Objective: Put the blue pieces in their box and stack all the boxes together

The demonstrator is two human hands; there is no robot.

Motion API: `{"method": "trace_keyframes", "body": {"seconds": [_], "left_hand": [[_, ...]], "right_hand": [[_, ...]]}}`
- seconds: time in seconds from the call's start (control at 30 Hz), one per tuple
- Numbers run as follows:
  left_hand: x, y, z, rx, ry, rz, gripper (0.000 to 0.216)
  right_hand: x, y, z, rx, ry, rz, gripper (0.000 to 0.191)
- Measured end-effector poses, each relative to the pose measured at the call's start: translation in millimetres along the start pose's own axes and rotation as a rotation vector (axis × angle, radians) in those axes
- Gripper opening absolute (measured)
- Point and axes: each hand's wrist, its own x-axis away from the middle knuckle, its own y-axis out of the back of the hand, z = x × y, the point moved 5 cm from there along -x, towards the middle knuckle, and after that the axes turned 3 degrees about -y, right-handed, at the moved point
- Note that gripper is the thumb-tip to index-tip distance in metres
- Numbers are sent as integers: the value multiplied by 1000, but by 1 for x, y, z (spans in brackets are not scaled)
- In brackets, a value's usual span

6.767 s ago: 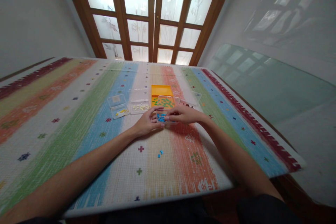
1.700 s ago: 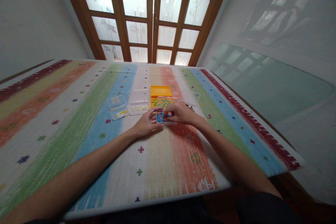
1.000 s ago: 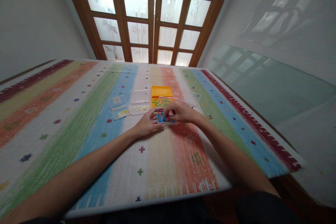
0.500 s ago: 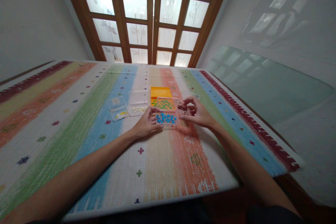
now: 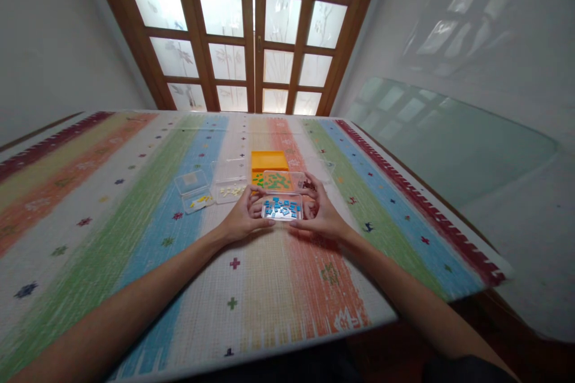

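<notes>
A small clear plastic box with several blue pieces inside is held between both hands, its clear lid raised at the back. My left hand grips its left side, the thumb along the front edge. My right hand grips the right side the same way, its thumb near the front right corner. Through the raised lid, green pieces show behind it. Just beyond my right fingertips, partly hidden, are small dark red pieces.
An open orange box stands behind the held box. To the left are a clear box with cream pieces and an open clear box with yellow pieces. All rest on a striped tablecloth; wooden glass doors stand beyond.
My right hand has left the dark red pieces and moved to the right side of the box with blue pieces. That box is now held by both hands. The view has shifted slightly.
</notes>
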Motion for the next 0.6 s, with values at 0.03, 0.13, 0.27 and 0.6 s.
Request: {"method": "trace_keyframes", "body": {"seconds": [0.03,0.13,0.27,0.6], "left_hand": [[0,-1,0,-4,6,4,71],[1,-4,-1,-32,33,12,76],[3,-8,-2,-98,32,31,83],[4,-3,1,-186,-35,-17,99]], "right_hand": [[1,1,0,-2,-5,-5,121],[6,5,3,-10,-12,-23,119],[14,12,6,3,-4,-66,117],[23,14,-1,-1,-25,-74,109]]}}
